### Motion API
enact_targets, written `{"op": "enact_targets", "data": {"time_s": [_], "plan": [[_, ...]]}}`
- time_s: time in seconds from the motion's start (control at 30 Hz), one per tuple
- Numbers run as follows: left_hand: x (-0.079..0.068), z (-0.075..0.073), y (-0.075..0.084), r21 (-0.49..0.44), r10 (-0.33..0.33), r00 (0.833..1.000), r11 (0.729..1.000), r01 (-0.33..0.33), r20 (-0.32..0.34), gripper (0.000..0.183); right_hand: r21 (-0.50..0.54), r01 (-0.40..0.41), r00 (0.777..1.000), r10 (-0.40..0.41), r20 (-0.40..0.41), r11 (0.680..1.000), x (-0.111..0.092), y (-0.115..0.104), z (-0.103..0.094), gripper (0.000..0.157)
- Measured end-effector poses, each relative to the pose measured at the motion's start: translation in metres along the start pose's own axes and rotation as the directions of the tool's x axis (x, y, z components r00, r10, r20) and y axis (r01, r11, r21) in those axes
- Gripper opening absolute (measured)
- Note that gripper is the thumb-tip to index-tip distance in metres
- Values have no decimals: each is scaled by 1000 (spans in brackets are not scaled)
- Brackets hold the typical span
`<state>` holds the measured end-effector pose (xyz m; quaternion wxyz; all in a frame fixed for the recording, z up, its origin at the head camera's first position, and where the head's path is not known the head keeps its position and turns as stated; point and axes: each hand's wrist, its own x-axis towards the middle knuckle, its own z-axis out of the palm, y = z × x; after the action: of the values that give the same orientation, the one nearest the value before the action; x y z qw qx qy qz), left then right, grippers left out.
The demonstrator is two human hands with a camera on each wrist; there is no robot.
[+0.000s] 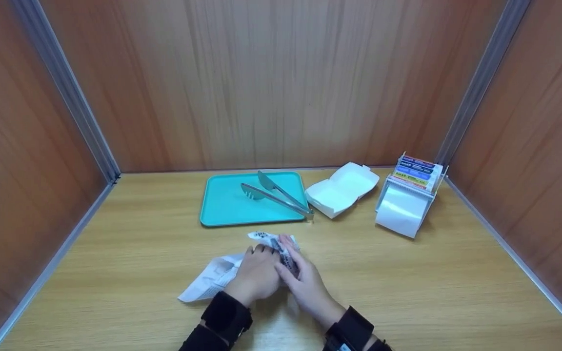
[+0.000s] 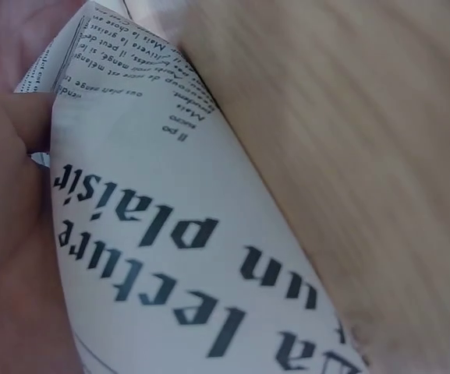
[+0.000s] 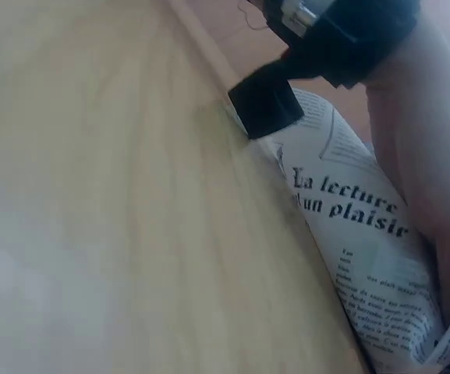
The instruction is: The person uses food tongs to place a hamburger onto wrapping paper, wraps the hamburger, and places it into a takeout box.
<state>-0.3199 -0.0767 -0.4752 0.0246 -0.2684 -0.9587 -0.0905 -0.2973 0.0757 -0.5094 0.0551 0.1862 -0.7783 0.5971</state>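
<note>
White paper printed with black newspaper-style text (image 1: 212, 278) lies on the table in the head view, folded or bunched under both hands. My left hand (image 1: 259, 273) grips it from above with curled fingers, and a flap sticks out to the left. On the right side, my right hand (image 1: 308, 282) rests against the paper with fingers fairly straight. Large French lettering shows on the paper (image 2: 147, 187) in the left wrist view, beside part of the left hand (image 2: 10, 187). The right wrist view shows the paper (image 3: 349, 249) as a long fold. Whether it encloses anything is hidden.
Beyond the hands is a turquoise tray (image 1: 227, 209) with metal serving tongs (image 1: 281, 199) lying across it, their joined end over its right edge. An open white takeaway box (image 1: 339, 192) stands beside it. Farther right is a wire holder with a white sheet (image 1: 400, 209). Wood panels surround the table.
</note>
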Motion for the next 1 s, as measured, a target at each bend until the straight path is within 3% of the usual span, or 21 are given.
{"op": "enact_targets", "data": {"time_s": [0.13,0.27,0.33,0.47,0.53,0.67,0.8,1.0], "plan": [[1,1,2,18,-3,999,1000,4,-34,50,-192,51,989,-77,-130,980,-7,-5,1,48],[0,2,2,69,12,998,998,-8,-56,49,-369,104,975,-168,-145,923,-12,-8,1,44],[0,2,0,50,26,998,998,-23,-55,50,-421,129,969,-204,-138,898,-12,-7,1,42],[-2,-5,-12,-169,57,998,984,-54,10,57,-461,130,971,-207,-122,878,-12,-3,1,41],[-5,-13,-18,-257,46,996,966,-26,74,66,-473,132,975,-200,-97,871,-11,-2,1,43],[-11,-25,-29,-254,-22,988,965,62,156,80,-482,141,983,-178,-31,864,-11,-2,0,44],[-10,-28,-35,-251,-91,979,958,135,182,76,-494,148,987,-162,15,857,-11,-4,-4,42],[-5,-22,-46,-246,-174,975,948,203,136,102,-543,174,985,-158,76,822,-13,-6,-9,33]]}}
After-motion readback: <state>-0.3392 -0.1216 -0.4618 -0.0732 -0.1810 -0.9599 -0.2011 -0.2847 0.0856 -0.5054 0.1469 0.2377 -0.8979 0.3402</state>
